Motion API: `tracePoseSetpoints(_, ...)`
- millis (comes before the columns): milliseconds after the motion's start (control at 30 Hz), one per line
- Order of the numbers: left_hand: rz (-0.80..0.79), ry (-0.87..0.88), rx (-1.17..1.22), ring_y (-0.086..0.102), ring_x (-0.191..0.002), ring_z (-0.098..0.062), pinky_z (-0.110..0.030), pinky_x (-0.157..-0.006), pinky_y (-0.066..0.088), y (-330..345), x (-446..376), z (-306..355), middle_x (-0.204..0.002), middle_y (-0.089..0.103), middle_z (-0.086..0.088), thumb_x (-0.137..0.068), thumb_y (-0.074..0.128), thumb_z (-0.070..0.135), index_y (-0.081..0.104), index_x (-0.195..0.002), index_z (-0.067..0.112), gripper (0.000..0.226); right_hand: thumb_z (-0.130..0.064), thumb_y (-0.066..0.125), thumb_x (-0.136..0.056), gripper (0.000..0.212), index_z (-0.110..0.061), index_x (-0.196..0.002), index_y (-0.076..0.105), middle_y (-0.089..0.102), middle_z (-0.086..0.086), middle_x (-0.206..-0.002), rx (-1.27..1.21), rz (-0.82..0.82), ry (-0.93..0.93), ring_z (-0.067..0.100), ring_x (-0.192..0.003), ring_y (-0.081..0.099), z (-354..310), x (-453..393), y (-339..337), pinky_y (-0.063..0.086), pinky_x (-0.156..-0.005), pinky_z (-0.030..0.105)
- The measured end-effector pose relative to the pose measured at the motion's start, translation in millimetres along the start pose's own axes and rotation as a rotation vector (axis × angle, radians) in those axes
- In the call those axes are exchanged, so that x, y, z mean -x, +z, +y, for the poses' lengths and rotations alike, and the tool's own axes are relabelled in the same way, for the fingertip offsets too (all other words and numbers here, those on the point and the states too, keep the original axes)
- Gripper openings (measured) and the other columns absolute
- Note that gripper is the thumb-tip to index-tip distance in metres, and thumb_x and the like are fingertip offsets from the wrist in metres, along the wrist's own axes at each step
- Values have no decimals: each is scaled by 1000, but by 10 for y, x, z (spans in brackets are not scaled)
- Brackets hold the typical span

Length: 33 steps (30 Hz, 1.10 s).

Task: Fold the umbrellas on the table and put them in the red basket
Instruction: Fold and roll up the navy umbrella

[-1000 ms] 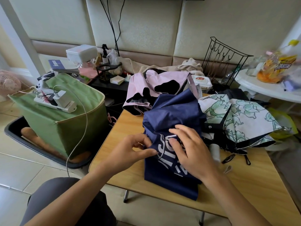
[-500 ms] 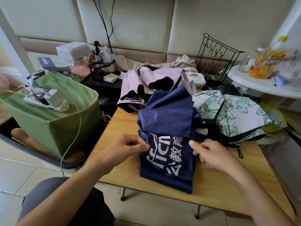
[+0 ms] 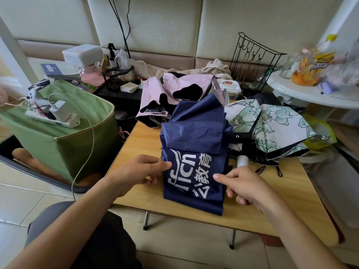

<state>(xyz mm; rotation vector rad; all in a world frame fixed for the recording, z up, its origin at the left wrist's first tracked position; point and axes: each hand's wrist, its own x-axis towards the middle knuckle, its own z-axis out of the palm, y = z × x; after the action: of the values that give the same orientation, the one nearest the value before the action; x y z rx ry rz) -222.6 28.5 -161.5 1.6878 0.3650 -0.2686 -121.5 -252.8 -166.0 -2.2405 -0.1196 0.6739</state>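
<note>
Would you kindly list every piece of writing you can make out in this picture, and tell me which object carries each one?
"lfcn" or similar, partly folded under, white letters: navy umbrella.
"公教育", white characters beside those letters: same navy umbrella.
White word on the blue card at the back left: too small to read.
Purple lettering on the yellow snack bag: blurred, unreadable.
Round red label on the wet-wipes pack: too small to read.

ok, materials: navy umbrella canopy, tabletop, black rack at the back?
Navy umbrella: thin woven synthetic, probably polyester or nylon; matte with slight sheen, crisp folds, white printed lettering.
Tabletop: wood or wood-look laminate; light grain, smooth satin surface.
Black rack: thin metal wire, apparently coated black.
</note>
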Motion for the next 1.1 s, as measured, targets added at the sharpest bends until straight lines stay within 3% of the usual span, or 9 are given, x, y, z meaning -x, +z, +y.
tracePoseSetpoints(233, -10, 38, 87, 55, -67, -10, -27, -69, 42, 15, 5, 44, -85, 66, -1, -89, 77, 25, 69, -84, 12, 17, -18, 71, -95, 16, -10, -85, 64, 50, -2, -60, -319, -50, 51, 10, -39, 34, 10, 24, -50, 21, -39, 18)
tracePoseSetpoints(333, -30, 9, 154, 59, -71, -11, -31, -74, 43, 10, 15, 38, -93, 69, -3, -90, 76, 24, 67, -86, 14, 15, -24, 67, -98, 18, -11, -86, 61, 58, 1, -69, -271, 28, 38, 12, -40, 42, 20, 72, -113, 23, -39, 19)
tracePoseSetpoints(467, -69, -10, 107, 62, -79, -15, -31, -75, 45, 11, 48, 46, -102, 73, -5, -86, 79, 28, 69, -99, 6, 27, -42, 73, -94, 39, -3, -93, 71, 65, 1, -67, -112, -67, 41, 12, -38, 42, 42, 142, 36, 24, -36, 20)
tracePoseSetpoints(567, -114, 40, -97, 66, -92, -27, -29, -76, 50, 38, 80, 27, -114, 72, -14, -81, 84, 26, 71, -115, 7, 41, -29, 79, -91, 29, -6, -80, 64, 53, 1, -63, -218, -40, 3, 10, -38, 33, 29, 122, 141, 21, -38, 21)
tracePoseSetpoints(700, -5, 212, -55, 69, -90, -18, -17, -67, 51, 72, 67, 22, -113, 69, -25, -85, 80, 10, 67, -97, 0, 20, -20, 75, -93, 14, -9, -96, 67, 68, -3, -75, -543, -90, -165, 7, -42, 27, -35, 122, -3, 18, -40, 17)
tracePoseSetpoints(867, 20, 273, -15, 66, -91, -17, -25, -73, 53, 58, 76, 24, -105, 72, -19, -84, 81, 15, 64, -97, -6, 30, -30, 83, -85, 34, -9, -109, 70, 70, -2, -82, -563, -337, -357, 6, -42, 31, 29, 138, -316, 17, -47, 23)
tracePoseSetpoints(933, -59, 173, -98, 65, -95, -20, -33, -79, 49, 23, 107, 20, -114, 73, -13, -87, 81, 35, 71, -108, 2, 40, -23, 74, -90, 36, -7, -122, 69, 74, 7, -88, -354, -581, -239, 7, -40, 42, 95, 163, -407, 21, -42, 21)
tracePoseSetpoints(1000, -70, 40, -94, 66, -92, -19, -35, -81, 48, 17, 121, 28, -112, 75, -8, -88, 76, 49, 76, -110, 11, 44, -6, 55, -97, 29, -5, -122, 70, 76, 12, -86, -174, -665, -142, 12, -46, 56, 135, 185, -400, 35, -41, 18)
tracePoseSetpoints(1100, -20, -22, -56, 63, -84, -18, -33, -73, 47, 5, 89, 51, -94, 73, -6, -90, 74, 39, 79, -93, 15, 24, 12, 31, -98, 47, -3, -116, 71, 80, 6, -98, -165, -374, -37, 18, -54, 64, 108, 104, -257, 41, -44, 20)
